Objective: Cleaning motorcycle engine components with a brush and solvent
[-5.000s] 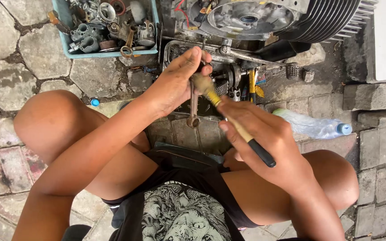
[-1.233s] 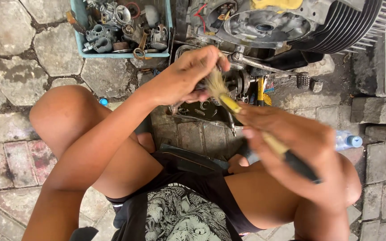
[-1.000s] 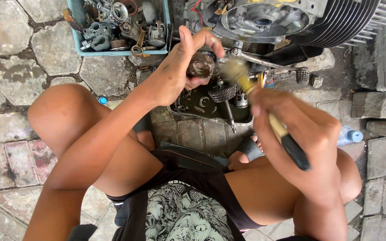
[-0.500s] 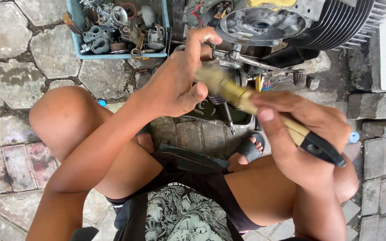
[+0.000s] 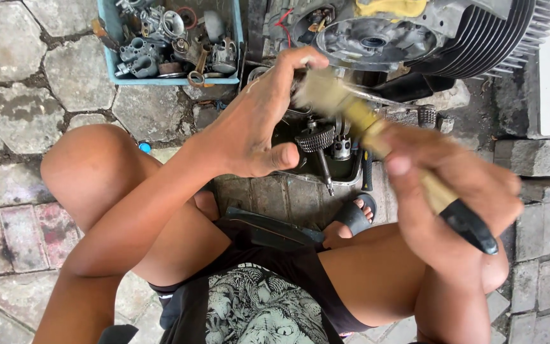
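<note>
At centre frame the right hand (image 5: 453,191) is clamped on a brush (image 5: 377,130), its bristles touching the left hand (image 5: 262,124), whose grip is hidden.

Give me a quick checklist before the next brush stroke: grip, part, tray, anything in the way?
1. Right hand closed on the brush handle: ok.
2. Left hand holding a part up at the bristles: cannot tell, the fingers hide it.
3. Bristles on the part: cannot tell, blurred.
4. Black pan with the gear shaft under the hands: ok.
5. Blue parts tray apart from both hands: ok.
6. Engine close behind the brush: ok.
</note>
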